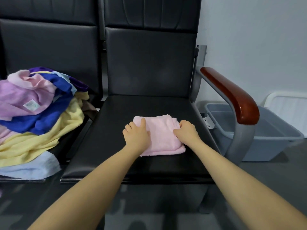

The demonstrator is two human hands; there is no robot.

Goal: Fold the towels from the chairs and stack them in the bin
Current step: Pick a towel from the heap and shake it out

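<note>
Head cam only, so just the one view; looked early in the job, honestly; one pink towel (160,135) folded into a neat little square, sat on the black seat (116,130) right under both hands; not yet in the grey bin (259,138), well off to the right of the right hand, past the armrest (232,95), and seemingly nothing stacked in it; big heap of unfolded towels (36,113) left of the left hand, so loads left to do; left hand (137,135) lay flat on the towel's left side, fingers mostly straight; right hand (186,131) curled at the towel's right edge, seemingly gripping it; pink one looked soft, fluffy, layered edges showing on the right.
</note>
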